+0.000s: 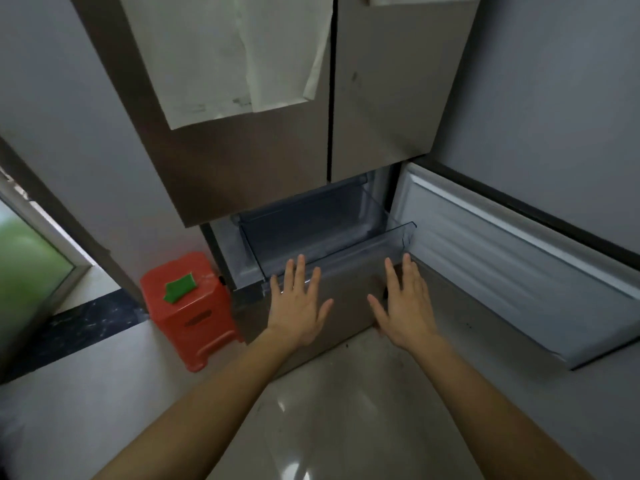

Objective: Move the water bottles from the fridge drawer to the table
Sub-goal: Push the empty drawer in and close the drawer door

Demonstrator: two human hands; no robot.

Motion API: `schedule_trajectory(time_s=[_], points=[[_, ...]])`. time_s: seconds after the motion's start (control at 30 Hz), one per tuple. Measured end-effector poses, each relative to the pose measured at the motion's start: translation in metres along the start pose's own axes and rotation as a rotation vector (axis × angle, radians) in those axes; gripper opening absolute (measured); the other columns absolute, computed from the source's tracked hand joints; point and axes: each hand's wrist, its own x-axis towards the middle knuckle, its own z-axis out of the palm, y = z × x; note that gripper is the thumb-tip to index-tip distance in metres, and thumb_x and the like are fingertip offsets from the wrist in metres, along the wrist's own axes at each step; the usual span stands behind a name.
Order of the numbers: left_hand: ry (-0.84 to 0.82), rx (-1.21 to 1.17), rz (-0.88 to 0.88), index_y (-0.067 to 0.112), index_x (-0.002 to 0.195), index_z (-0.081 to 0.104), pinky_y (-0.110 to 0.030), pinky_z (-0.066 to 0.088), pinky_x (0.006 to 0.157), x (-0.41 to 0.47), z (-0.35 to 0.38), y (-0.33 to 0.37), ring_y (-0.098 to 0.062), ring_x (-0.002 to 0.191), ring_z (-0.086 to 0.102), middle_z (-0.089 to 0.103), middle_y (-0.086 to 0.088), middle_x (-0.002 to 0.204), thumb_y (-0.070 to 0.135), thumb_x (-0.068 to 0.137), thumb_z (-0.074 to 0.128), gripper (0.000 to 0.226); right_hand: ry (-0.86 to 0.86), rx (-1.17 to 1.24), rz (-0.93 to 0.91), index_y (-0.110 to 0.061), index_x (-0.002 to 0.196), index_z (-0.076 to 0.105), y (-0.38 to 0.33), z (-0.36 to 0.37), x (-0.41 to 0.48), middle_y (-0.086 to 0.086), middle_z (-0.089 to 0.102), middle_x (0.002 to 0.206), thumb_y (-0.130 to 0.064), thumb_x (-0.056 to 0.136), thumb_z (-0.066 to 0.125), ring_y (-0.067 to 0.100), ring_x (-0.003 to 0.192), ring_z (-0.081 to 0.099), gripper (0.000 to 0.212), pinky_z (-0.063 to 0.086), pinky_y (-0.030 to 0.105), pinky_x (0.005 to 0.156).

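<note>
The left hand (pixel 298 306) and the right hand (pixel 403 306) are held open, fingers straight and spread, with nothing gripped. Both are set side by side at the front of the fridge drawer (pixel 332 252), fingertips just below its clear front rim; whether it is touched cannot be told. The drawer is seen pulled out under the closed upper doors (pixel 242 150); its walls are of transparent, bluish plastic. An open lower door (pixel 519 271) is seen to the right of it, its pale inner lining shown. A red stool (pixel 190 306) is stood on the floor to the left.
</note>
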Motion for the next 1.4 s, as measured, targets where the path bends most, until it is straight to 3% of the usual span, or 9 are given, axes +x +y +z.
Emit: schedule_trajectory(time_s=[0.27,0.4,0.5,0.7,0.93,1.1,1.2,1.33,1.4], points=[[-0.111,0.078,-0.035,0.015,0.157,-0.005,-0.055,0.021,0.116,0.092,0.040,0.008,-0.030,0.150,0.015,0.007,-0.012,0.165,0.025,0.101,0.046,0.077,-0.275,0.285,0.050,-0.010,0.159,0.004,0.045,0.045,0.093,0.014,0.005,0.166,-0.036,0.102,0.050,0.034,0.148,0.023,0.078,0.032,0.044,0.116],[-0.045,0.061,-0.182,0.008,0.148,0.040,-0.048,0.045,0.092,0.118,0.059,0.008,-0.034,0.115,0.056,0.059,-0.015,0.129,0.018,0.090,0.065,0.063,-0.455,0.509,0.096,-0.007,0.156,0.024,0.050,0.064,0.138,0.020,0.046,0.148,-0.033,0.099,0.057,0.034,0.135,0.046,0.070,0.039,0.041,0.111],[0.083,0.076,-0.173,0.008,0.127,0.060,-0.045,0.049,0.078,0.126,0.067,0.009,-0.035,0.095,0.062,0.065,-0.013,0.108,0.026,0.093,0.058,0.039,-0.539,0.736,0.291,-0.005,0.143,0.046,0.051,0.076,0.169,0.011,0.065,0.126,-0.040,0.092,0.063,0.029,0.119,0.060,0.064,0.046,0.041,0.104],[0.144,0.034,-0.296,0.009,0.124,0.061,-0.045,0.049,0.088,0.151,0.054,0.014,-0.034,0.099,0.062,0.065,-0.013,0.111,0.027,0.096,0.058,0.033,-0.544,1.196,0.565,-0.008,0.119,0.041,0.046,0.080,0.219,0.011,0.060,0.090,-0.021,0.097,0.061,0.028,0.089,0.061,0.032,0.053,0.051,0.092],[0.160,0.021,-0.401,0.014,0.140,0.048,-0.051,0.034,0.113,0.171,0.056,0.003,-0.033,0.126,0.052,0.057,-0.014,0.133,0.029,0.100,0.054,0.043,-0.633,1.280,0.522,-0.017,0.139,0.033,0.036,0.085,0.243,0.019,0.055,0.128,-0.009,0.100,0.052,0.026,0.104,0.062,0.044,0.054,0.042,0.096],[0.369,0.046,-0.580,0.010,0.118,0.053,-0.048,0.043,0.091,0.198,0.056,0.000,-0.039,0.108,0.049,0.052,-0.021,0.120,0.014,0.086,0.066,0.036,-0.637,1.331,0.426,-0.022,0.159,0.010,0.021,0.090,0.266,0.016,0.043,0.146,-0.007,0.101,0.051,0.027,0.125,0.054,0.072,0.051,0.034,0.096],[0.300,0.037,-0.504,0.006,0.113,0.055,-0.046,0.043,0.083,0.193,0.070,-0.001,-0.038,0.100,0.050,0.052,-0.022,0.114,0.010,0.078,0.064,0.037,-0.651,1.176,0.348,-0.031,0.159,0.000,0.015,0.102,0.269,0.012,0.035,0.155,-0.012,0.100,0.054,0.026,0.135,0.045,0.082,0.043,0.038,0.109],[0.025,0.078,-0.409,0.006,0.150,0.029,-0.056,0.027,0.113,0.183,0.100,-0.012,-0.044,0.142,0.025,0.026,-0.028,0.153,0.024,0.086,0.060,0.073,-0.640,0.959,0.225,-0.038,0.156,-0.013,0.008,0.125,0.269,0.013,0.033,0.155,-0.002,0.099,0.050,0.022,0.114,0.052,0.092,0.045,0.015,0.071],[-0.054,0.084,-0.396,0.010,0.157,0.007,-0.056,0.011,0.121,0.187,0.105,-0.023,-0.038,0.151,0.002,0.005,-0.022,0.162,0.031,0.091,0.057,0.085,-0.600,0.908,0.204,-0.040,0.156,-0.012,0.006,0.133,0.275,0.012,0.031,0.156,0.001,0.097,0.050,0.022,0.121,0.049,0.095,0.042,0.015,0.074]])
